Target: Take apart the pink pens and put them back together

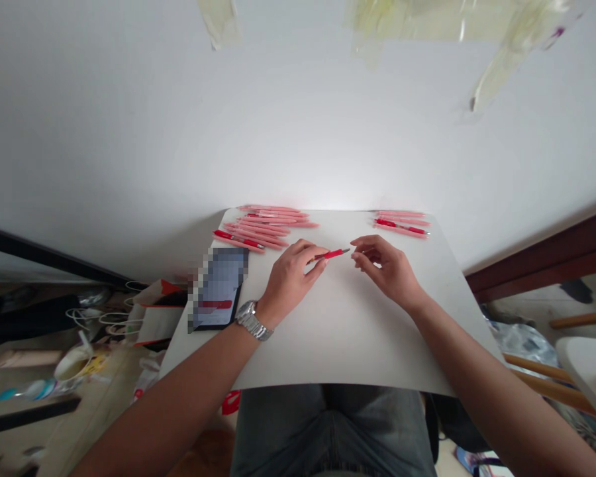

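The left hand (pixel 295 268) held a thin red pen with a grey tip (pixel 335 254). Its thumb and finger were pinched tight on the pen's back end. The pen was over the middle of a smooth white table (pixel 338 344), between the two hands, and its tip pointed to the right hand (pixel 385 268). The right hand held nothing. Its fingers were bent, with a small gap between the thumb and the first finger. They were just beside the pen's tip but did not touch it.

At the far left of the table lay a messy bunch of thin, pale pink sticks shaped like pens (pixel 263 230). A second red pen (pixel 239 239) lay at the near side of that bunch. At the far right was a smaller bunch of pale pink sticks (pixel 401 214), and a third red pen (pixel 402 228) lay among them. A flat black phone (pixel 221 285) lay near the left edge, with its screen all blurry squares. A shiny silver metal watch (pixel 253 321) was around the left wrist. Behind the table was a plain white wall (pixel 298 132).
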### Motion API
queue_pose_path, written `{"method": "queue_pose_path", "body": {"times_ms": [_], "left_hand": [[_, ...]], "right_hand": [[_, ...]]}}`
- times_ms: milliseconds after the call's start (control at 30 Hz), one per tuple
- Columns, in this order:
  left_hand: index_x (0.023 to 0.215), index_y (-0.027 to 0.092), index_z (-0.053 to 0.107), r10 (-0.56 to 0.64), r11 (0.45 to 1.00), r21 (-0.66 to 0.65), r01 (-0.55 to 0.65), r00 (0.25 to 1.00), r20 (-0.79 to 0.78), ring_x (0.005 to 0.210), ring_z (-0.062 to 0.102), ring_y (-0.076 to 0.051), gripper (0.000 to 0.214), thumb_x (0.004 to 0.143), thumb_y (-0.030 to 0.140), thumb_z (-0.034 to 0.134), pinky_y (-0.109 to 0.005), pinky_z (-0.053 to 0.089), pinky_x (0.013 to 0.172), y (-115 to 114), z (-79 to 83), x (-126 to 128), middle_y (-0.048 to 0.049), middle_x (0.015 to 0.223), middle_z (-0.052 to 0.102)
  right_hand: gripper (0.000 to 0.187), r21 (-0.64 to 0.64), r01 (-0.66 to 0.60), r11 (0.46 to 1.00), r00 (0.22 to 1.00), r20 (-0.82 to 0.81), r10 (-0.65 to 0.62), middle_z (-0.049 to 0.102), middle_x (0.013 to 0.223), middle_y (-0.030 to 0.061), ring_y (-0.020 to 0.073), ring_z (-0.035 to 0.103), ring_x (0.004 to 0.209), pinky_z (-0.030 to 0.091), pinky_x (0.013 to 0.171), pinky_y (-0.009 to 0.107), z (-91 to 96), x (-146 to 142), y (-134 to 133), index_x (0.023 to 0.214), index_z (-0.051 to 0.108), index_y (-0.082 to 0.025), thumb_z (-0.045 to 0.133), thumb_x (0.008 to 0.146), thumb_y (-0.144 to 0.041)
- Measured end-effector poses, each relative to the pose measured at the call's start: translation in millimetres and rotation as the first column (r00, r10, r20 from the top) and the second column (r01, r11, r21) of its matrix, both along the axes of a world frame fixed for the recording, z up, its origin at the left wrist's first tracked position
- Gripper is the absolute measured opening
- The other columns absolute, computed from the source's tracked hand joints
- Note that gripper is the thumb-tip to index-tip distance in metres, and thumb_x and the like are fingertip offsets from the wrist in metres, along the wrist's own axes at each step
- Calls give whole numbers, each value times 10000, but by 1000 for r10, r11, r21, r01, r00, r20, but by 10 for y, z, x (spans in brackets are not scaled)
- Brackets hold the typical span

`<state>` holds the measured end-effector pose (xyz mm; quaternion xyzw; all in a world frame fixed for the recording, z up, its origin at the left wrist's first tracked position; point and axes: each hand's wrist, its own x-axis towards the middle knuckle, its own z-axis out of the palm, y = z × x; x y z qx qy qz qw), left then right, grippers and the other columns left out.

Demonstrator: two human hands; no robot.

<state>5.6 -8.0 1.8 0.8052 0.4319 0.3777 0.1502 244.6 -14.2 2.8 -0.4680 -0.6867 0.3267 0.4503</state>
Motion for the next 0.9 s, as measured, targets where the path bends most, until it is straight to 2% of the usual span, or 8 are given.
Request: {"method": "queue_pose_path", "body": {"times_ms": [333,467,600,767,900], "left_hand": [[1164,257,736,-4,1000,10,4,1000,-24,987,667,-193,172,1021,251,641,-335,543,883,-11,-12,3,-44,1061,692],[1140,248,736,-2,1000,-6,3,1000,7,975,677,-194,151,1018,272,649,-343,553,884,-8,7,-3,-48,1064,707],[1106,247,746,-2,1000,-5,2,1000,11,971,681,-190,135,1023,277,644,-333,551,874,-16,20,1,-46,1057,707],[1123,259,757,-11,1000,0,11,1000,4,967,682,-190,147,1011,284,665,-339,553,889,-28,17,14,-45,1047,705],[1134,244,740,-1,1000,-8,1,1000,24,966,683,-192,156,989,286,701,-339,558,878,-27,19,16,-46,1048,711]], "right_hand": [[310,0,-17,1000,999,41,17,750,959,68,199,737,793,645,729,360,-37,-10,15,1056,719,-227,679,977,-524],[321,-15,14,1000,1000,18,-14,749,970,66,195,736,782,640,707,353,-17,0,16,1054,701,-227,671,978,-537],[327,4,-10,1000,998,59,9,745,1064,66,202,738,864,635,745,345,-8,-3,0,1138,691,-246,694,965,-523],[270,18,-23,1000,996,84,21,749,992,58,190,736,802,619,709,335,-18,-23,-12,1063,701,-236,682,980,-492],[302,-9,7,1000,998,61,-7,761,979,67,193,742,775,626,705,348,-5,-21,-5,1060,691,-221,691,970,-510]]}}
